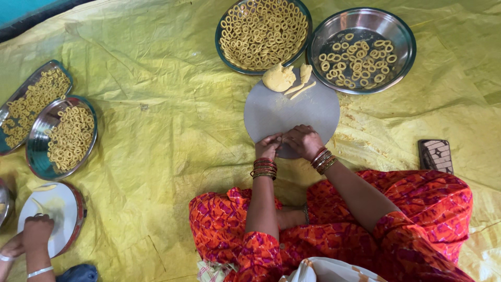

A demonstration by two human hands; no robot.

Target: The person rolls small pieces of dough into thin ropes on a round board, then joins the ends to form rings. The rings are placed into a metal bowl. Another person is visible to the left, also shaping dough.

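My left hand (268, 146) and my right hand (302, 141) meet fingertip to fingertip at the near edge of a round grey board (300, 107). They pinch something small between them; it is hidden by the fingers. A lump of yellow dough (278, 77) and two rolled dough strips (302, 89) lie at the board's far edge. Beyond the board stand a steel plate heaped with dough rings (263, 32) and a steel plate with a thinner layer of rings (360, 52). Bangles circle both my wrists.
Everything rests on a yellow plastic sheet (156, 130). At the left are two steel plates of rings (65, 137) (28, 104). Another person's hand (36, 230) works on a white round board (57, 211) at lower left. A phone (434, 155) lies at the right.
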